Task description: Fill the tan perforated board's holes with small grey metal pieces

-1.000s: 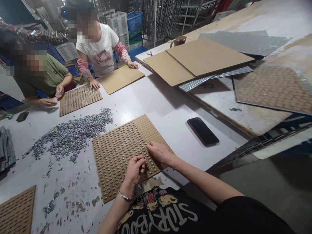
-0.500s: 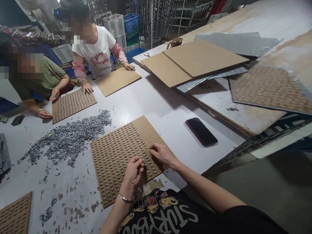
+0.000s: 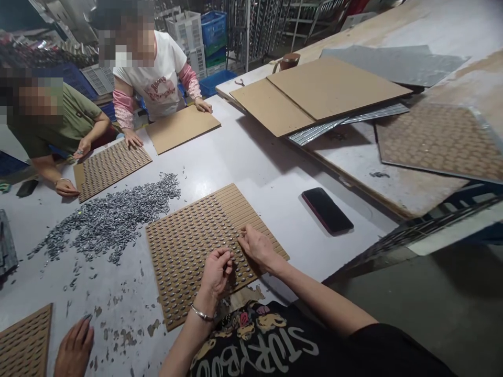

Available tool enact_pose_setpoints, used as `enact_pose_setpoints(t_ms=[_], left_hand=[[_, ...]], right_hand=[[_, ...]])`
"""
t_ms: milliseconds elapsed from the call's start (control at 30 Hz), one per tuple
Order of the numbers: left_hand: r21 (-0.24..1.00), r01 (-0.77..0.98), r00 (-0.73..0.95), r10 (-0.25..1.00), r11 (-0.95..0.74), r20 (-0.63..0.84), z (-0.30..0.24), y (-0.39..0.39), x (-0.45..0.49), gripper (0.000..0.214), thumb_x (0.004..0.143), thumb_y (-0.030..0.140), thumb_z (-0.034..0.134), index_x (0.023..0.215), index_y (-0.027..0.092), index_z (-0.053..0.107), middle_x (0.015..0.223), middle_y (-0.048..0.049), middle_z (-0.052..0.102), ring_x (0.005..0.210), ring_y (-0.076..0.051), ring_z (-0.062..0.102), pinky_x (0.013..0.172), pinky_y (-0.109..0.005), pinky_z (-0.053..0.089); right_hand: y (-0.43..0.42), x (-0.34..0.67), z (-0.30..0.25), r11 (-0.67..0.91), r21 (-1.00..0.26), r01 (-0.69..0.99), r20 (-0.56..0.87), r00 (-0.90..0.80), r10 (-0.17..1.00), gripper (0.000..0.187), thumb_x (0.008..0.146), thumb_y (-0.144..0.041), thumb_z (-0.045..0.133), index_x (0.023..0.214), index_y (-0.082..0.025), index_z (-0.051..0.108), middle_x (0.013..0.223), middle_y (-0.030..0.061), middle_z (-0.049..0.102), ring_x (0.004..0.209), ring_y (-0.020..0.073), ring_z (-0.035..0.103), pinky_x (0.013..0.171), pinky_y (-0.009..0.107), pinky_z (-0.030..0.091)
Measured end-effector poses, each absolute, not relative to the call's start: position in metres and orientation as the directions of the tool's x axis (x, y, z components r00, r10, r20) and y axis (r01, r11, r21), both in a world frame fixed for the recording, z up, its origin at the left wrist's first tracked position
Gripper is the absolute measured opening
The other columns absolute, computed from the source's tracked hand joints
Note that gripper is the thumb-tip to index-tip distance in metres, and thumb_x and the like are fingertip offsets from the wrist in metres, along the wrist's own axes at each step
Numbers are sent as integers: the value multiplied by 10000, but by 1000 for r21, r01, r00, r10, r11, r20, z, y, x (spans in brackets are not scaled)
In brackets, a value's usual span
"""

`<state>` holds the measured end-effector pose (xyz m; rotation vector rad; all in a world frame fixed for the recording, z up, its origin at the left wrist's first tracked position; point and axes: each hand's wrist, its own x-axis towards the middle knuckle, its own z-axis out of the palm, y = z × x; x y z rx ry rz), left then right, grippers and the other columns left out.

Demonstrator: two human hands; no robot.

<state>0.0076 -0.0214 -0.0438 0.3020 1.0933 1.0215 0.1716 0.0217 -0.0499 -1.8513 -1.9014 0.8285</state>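
A brown grooved board [image 3: 251, 209] lies on the white table in front of me. Rows of small oval metal pieces [image 3: 184, 246] cover most of it, while bare grooves show along its right side. Over the lower middle of the board, my left hand [image 3: 217, 269] is closed with its fingers curled; a shiny speck shows by the fingertips, but what they hold is hidden. My right hand [image 3: 259, 247] rests at the edge of the filled rows, thumb and fingers pinched together against the board. Anything between those fingertips is too small to make out.
A heap of loose metal pieces [image 3: 113, 220] lies left of the board. A phone [image 3: 327, 210] lies to the right. Two co-workers sit across, by a studded board [image 3: 113, 170] and a plain board [image 3: 184, 128]. Another person's hand [image 3: 74, 348] is at lower left. Stacked boards [image 3: 338, 89] overhang the right.
Another person's hand has come in at the lower left, where a small cluster of metal pieces lay. My right hand has shifted slightly left along the board; my left hand is almost still.
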Motion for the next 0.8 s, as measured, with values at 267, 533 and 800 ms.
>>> enact_pose_setpoints(t_ms=[267, 533, 800], left_hand=[[741, -405, 82, 828, 536, -554, -41, -28, 28, 388, 623, 323, 843, 842, 141, 579, 633, 38, 583, 427, -30, 411, 368, -152, 255], [627, -546, 71, 776, 556, -627, -37, -25, 14, 335, 677, 196, 781, 899, 141, 537, 888, -132, 712, 673, -145, 665, 430, -147, 367], [708, -438, 47, 801, 554, -597, -44, -30, 4, 490, 656, 519, 819, 802, 164, 515, 669, -16, 652, 432, -60, 496, 328, -136, 238]], right_hand=[[-6, 187, -42, 20, -870, 492, -110, -234, 966, 227, 911, -327, 505, 749, -197, 599, 674, -18, 622, 617, 133, 549, 602, 236, 397], [10, 184, -65, 49, -711, 702, -14, -83, 996, 205, 939, -290, 489, 811, -195, 617, 838, 55, 659, 801, 188, 600, 744, 284, 427], [4, 167, -70, 1, -485, 875, -95, -54, 994, 149, 956, -280, 521, 861, -206, 609, 880, 38, 658, 797, 173, 606, 687, 265, 373]])
